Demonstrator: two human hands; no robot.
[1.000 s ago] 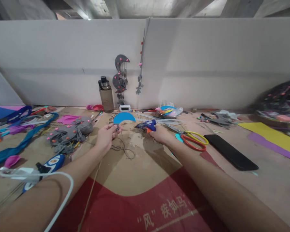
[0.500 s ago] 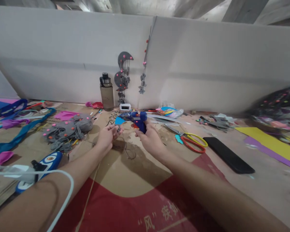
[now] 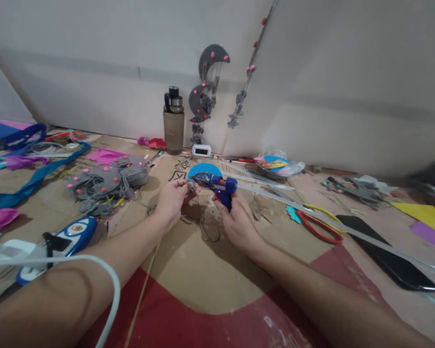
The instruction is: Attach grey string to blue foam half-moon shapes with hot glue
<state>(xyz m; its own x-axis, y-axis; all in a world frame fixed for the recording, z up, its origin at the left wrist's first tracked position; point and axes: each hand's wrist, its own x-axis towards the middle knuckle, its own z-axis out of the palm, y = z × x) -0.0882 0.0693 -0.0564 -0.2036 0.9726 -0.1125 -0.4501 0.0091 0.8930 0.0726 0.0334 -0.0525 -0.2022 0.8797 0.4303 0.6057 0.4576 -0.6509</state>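
Note:
My right hand (image 3: 241, 222) is wrapped round a blue hot glue gun (image 3: 223, 191), its nozzle pointing left. A long clear glue stick (image 3: 311, 212) sticks out of the gun's back, over the scissors and phone. My left hand (image 3: 170, 203) pinches a small grey piece (image 3: 191, 185), possibly felt, right at the nozzle; whether they touch I cannot tell. Thin dark cord (image 3: 210, 237) trails below the fingers onto the cardboard. A blue disc (image 3: 206, 169) lies behind the nozzle.
Red-and-yellow scissors (image 3: 322, 229) and a black phone (image 3: 387, 256) lie to the right. At left are grey yarn pieces (image 3: 110, 181) and a blue-white cutter-like tool (image 3: 72, 234). A bottle (image 3: 174, 128) stands at the back; grey moon decorations (image 3: 212, 55) hang on the wall.
My view has tilted down and turned slightly left. The glue gun's nozzle now sits at the grey piece, and the long glue stick shows clearly behind the gun.

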